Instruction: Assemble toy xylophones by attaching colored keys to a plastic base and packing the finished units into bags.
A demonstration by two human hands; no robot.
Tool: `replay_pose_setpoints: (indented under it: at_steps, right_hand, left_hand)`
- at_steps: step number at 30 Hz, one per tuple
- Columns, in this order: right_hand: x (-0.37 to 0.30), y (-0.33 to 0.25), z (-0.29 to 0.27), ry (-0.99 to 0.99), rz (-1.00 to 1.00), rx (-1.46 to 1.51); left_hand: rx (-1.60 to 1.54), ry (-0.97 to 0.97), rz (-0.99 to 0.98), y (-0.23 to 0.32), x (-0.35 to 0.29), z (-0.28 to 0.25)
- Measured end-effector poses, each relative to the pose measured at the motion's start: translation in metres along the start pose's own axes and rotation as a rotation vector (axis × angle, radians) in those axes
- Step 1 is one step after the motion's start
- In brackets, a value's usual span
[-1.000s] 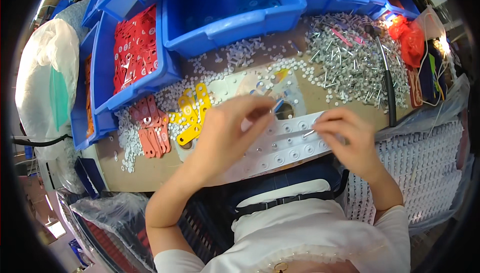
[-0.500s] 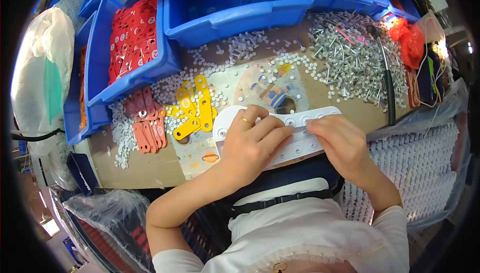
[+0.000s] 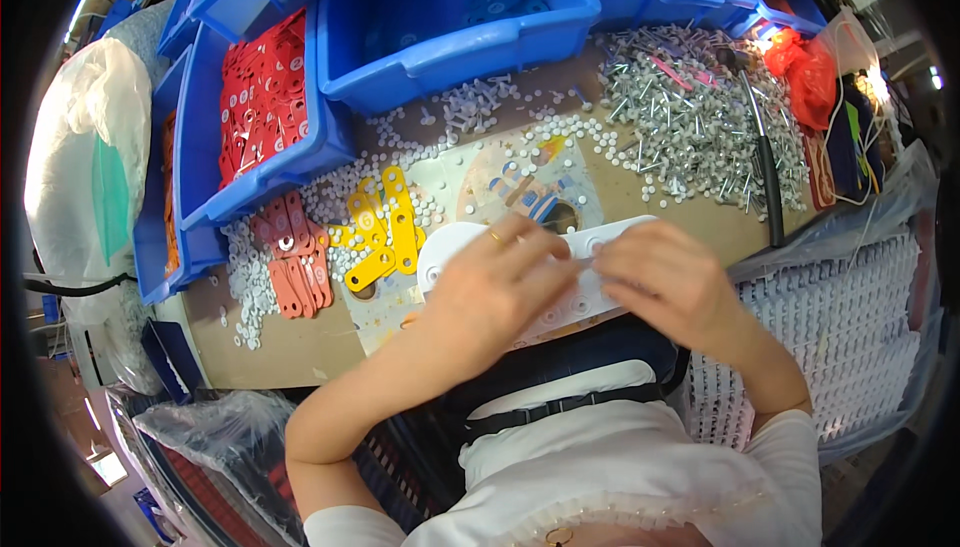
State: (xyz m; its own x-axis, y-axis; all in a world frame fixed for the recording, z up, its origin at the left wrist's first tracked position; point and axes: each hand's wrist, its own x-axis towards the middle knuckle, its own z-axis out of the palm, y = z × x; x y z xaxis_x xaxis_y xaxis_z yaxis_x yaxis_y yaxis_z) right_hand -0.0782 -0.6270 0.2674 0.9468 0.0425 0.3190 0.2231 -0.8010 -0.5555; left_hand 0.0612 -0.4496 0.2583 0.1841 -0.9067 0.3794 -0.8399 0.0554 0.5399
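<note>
A long white plastic board (image 3: 445, 239) with a rounded end and rows of round sockets lies at the table's near edge. Curled over its middle, my left hand (image 3: 510, 292) is slightly blurred, its fingertips close to those of the other hand. My right hand (image 3: 670, 282) has its fingers pressed together over the right part of the board. Whatever is between the fingertips of either hand is hidden or too small to make out. Left of the board are yellow perforated strips (image 3: 402, 222) and salmon-red strips (image 3: 318, 272), lying among small white caps (image 3: 255, 292).
Blue bins line the back, one with red strips (image 3: 262, 97), a wide one (image 3: 455, 62) beside it. A heap of metal pins (image 3: 690, 117) lies at right, with a black-handled tool (image 3: 770, 192) along it. White ridged parts (image 3: 830, 337) sit in plastic wrapping at lower right.
Both hands have shifted slightly along with the view. My left hand has risen a little over the board, and the right fingers have moved closer to the left ones.
</note>
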Motion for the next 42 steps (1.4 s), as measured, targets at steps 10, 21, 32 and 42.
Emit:
replay_pose_setpoints:
  at_steps: [10, 21, 32, 42]
  right_hand:
    - [0.098, 0.110, -0.018, 0.171, 0.159, -0.468]
    - [0.084, 0.113, -0.008, 0.254, -0.044, -0.431]
    - [-0.029, 0.012, -0.046, 0.067, 0.458, 0.167]
    - [-0.041, 0.015, -0.033, 0.060, 0.169, -0.104]
  left_hand:
    - [0.394, -0.141, 0.243, -0.104, 0.100, 0.040]
    - [-0.317, 0.119, -0.357, -0.044, 0.062, 0.000]
    - [-0.414, 0.001, -0.130, 0.004, 0.041, 0.027]
    - [-0.480, -0.121, -0.371, 0.003, 0.036, 0.028]
